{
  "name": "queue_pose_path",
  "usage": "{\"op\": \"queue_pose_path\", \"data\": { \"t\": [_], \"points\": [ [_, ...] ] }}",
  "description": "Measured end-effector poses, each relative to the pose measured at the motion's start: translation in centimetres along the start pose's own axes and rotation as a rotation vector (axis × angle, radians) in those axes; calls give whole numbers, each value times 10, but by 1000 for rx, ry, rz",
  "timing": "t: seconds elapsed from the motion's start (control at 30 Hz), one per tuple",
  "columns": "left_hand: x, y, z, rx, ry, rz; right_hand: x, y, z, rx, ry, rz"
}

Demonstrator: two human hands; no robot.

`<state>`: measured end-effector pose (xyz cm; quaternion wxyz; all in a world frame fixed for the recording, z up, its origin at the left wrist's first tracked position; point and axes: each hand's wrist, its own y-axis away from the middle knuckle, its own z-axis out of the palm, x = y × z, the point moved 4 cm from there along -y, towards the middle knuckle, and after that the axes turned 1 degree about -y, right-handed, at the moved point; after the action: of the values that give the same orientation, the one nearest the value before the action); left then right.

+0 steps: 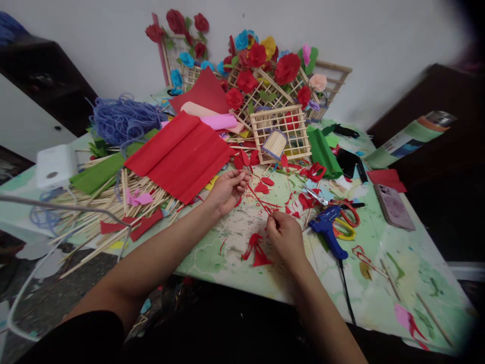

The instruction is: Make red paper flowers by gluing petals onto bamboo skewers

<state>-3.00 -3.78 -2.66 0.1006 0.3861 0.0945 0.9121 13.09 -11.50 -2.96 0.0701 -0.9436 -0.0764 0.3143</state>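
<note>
A thin red paper strip [259, 200] runs slantwise between my two hands over the table. My left hand [228, 191] pinches its upper end between thumb and fingertips. At the lower end, the fingers of my right hand [285, 237] are curled closed on the same strip. Just left of my right hand lies a bunch of red paper scraps [259, 250]. Red petal-shaped cutouts [262, 187] are scattered past the strip. A blue glue gun [329, 230] rests to the right of my right hand, beside scissors [320, 197] with their blades pointing left.
Red crepe paper [182, 154] lies on a pile of thin wooden sticks [91, 217] at left, near blue cord [123, 119]. Behind stand stick lattices [281, 134] with paper flowers [287, 69]. A phone [394, 206] and a bottle [411, 139] are at right.
</note>
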Motion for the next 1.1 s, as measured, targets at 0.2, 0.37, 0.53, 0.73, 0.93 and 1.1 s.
{"op": "queue_pose_path", "data": {
  "t": [0.2,0.37,0.53,0.73,0.93,1.1],
  "points": [
    [10,-4,-6,72,60,37,29,18,-41,177,179,7],
    [2,2,-1,46,0,-13,80,28,-79,348,460,187],
    [-17,8,7,-15,-77,-136,101,31,-78,247,565,345],
    [-23,11,9,-72,-160,-136,103,32,-72,192,658,300],
    [-24,15,11,-61,-253,-120,106,35,-80,242,618,255],
    [-24,16,11,-55,-251,-123,103,42,-92,368,576,267]
  ]
}}
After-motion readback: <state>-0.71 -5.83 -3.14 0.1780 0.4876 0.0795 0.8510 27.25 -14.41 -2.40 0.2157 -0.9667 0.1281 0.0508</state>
